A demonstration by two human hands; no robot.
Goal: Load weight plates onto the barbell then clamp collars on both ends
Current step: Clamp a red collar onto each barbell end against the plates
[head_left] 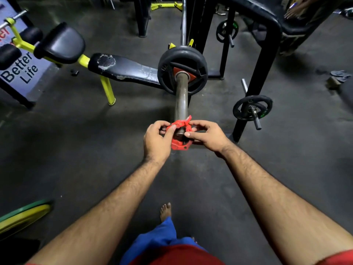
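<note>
While your left hand (155, 139) and right hand (207, 135) both pinch the red collar (179, 137) in closed fingers at the sleeve's near tip, its lever looks unlatched. Push it on crooked and it may bind or slip from your fingers. Beyond them the barbell (181, 96) runs straight away from you, its plate (182, 68) well along the sleeve.

left hand (156, 139) and right hand (207, 135) gripping red collar (179, 145) at barbell (181, 96) end, plate (182, 69) loaded
</note>
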